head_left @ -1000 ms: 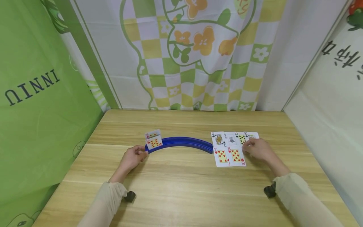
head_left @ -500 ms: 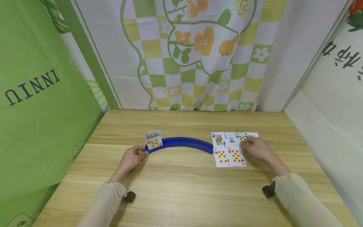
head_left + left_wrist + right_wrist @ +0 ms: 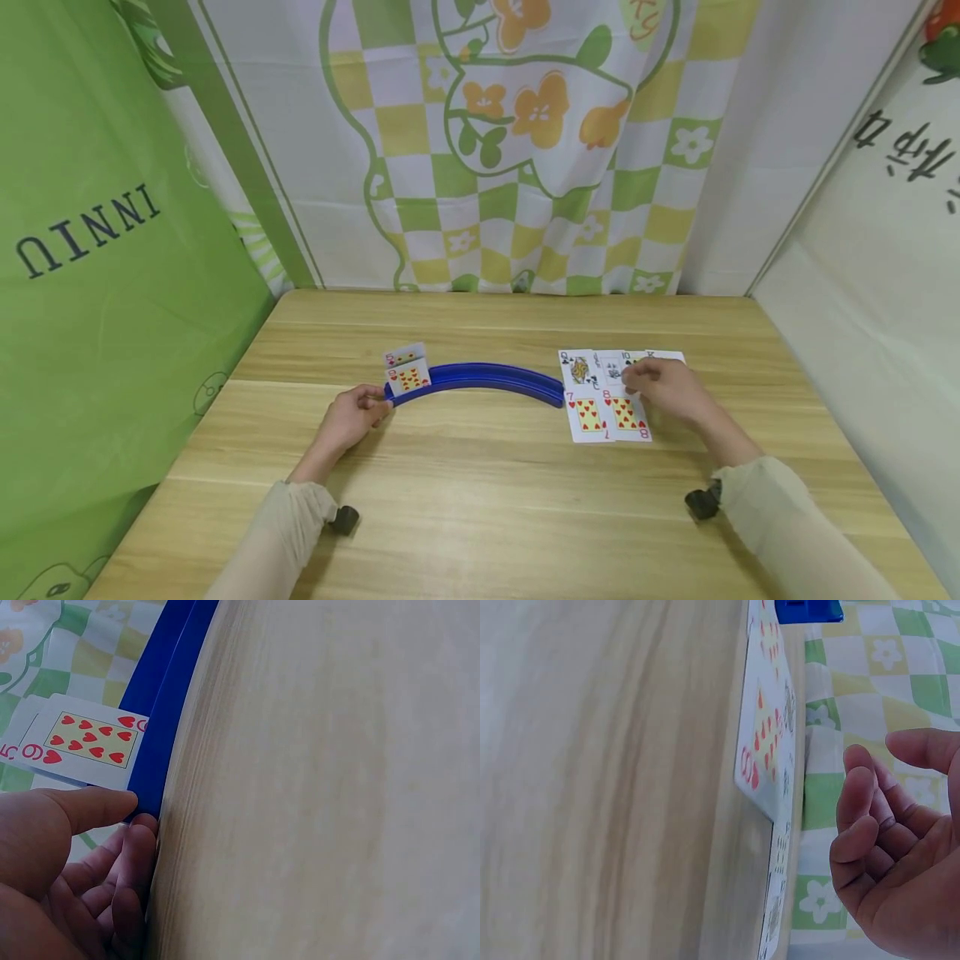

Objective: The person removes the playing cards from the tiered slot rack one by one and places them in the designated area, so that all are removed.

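Note:
A curved blue card holder (image 3: 487, 375) lies on the table, a nine of hearts (image 3: 90, 739) and a five of diamonds (image 3: 405, 357) standing overlapped in its left end. My left hand (image 3: 356, 417) pinches that end, thumb on top and fingertips against the side. At the holder's right end, several playing cards lie face up in two rows. A queen (image 3: 577, 370) is in the back row; a seven of hearts (image 3: 589, 415) and an eight of hearts (image 3: 625, 413) are in front. My right hand (image 3: 667, 390) hovers over the row's right part, fingers loosely curled around nothing, partly hiding the ten and king.
The wooden table (image 3: 480, 517) reaches back to a checked, flowered curtain (image 3: 540, 167). A green cloth (image 3: 112, 292) hangs on the left and a white one (image 3: 862, 292) on the right. Black wrist cameras sit below both sleeves.
My right hand has moved left over the cards, from beside the king toward the ten and jack. My left hand, the holder and the cards have stayed in place.

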Tool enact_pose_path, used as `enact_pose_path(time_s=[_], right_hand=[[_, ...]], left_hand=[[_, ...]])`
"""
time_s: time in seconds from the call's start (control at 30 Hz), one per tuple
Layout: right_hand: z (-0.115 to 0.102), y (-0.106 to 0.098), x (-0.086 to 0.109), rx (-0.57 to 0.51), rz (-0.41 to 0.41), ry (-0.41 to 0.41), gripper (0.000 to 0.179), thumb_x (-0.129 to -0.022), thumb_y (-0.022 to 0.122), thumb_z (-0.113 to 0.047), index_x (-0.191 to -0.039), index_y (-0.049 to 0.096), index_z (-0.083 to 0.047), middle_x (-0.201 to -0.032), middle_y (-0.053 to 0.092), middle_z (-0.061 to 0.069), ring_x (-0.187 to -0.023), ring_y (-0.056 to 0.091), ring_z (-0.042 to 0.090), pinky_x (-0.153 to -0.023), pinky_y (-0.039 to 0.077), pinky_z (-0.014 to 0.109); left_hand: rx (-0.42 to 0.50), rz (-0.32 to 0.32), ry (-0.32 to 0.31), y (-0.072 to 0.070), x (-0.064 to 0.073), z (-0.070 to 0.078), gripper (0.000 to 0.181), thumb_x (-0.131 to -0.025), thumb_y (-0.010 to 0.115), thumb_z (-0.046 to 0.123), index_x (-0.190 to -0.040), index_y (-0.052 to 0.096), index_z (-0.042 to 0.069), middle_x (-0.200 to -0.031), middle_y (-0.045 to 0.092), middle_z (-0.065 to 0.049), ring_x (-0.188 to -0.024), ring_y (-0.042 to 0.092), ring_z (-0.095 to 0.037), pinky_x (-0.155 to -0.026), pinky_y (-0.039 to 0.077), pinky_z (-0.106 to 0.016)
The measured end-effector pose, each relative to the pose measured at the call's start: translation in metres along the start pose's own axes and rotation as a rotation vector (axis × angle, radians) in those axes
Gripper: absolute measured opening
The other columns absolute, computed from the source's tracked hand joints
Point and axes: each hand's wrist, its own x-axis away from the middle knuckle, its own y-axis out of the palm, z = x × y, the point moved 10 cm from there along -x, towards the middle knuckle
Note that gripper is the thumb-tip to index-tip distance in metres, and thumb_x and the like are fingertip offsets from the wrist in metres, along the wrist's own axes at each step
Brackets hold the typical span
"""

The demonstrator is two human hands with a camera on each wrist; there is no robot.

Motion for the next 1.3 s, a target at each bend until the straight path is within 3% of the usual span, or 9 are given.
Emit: enact_pose_path(time_s=[0.7,1.03,1.3], right_hand=[[-0.027,0.016,-0.009,-0.103,0.017,-0.042,0.038,-0.102,0.056,-0.031,-0.124,0.064,-0.002,-0.109,0.073,0.017,-0.09,0.068,0.03,-0.074,0.052,0.033],[-0.037,0.028,-0.012,-0.218,0.021,-0.042,0.034,-0.101,0.058,-0.027,-0.121,0.065,-0.001,-0.106,0.071,0.02,-0.087,0.065,0.029,-0.068,0.053,0.031],[-0.045,0.036,-0.015,-0.251,0.005,-0.042,0.032,-0.101,0.056,-0.025,-0.123,0.064,-0.002,-0.109,0.071,0.021,-0.087,0.064,0.026,-0.063,0.053,0.034]], left_hand=[[0.002,0.0,-0.003,0.0,0.0,-0.001,0.04,-0.095,0.067,0.029,-0.125,0.062,0.004,-0.086,0.07,-0.005,-0.07,0.061,-0.015,-0.06,0.042,-0.027],[-0.001,0.005,-0.005,0.0,-0.002,-0.001,0.039,-0.095,0.067,0.029,-0.125,0.063,0.005,-0.086,0.07,-0.005,-0.069,0.06,-0.015,-0.058,0.041,-0.027],[-0.004,0.001,-0.001,0.0,-0.001,-0.001,0.039,-0.095,0.067,0.029,-0.126,0.063,0.005,-0.085,0.07,-0.005,-0.069,0.06,-0.015,-0.058,0.041,-0.027]])
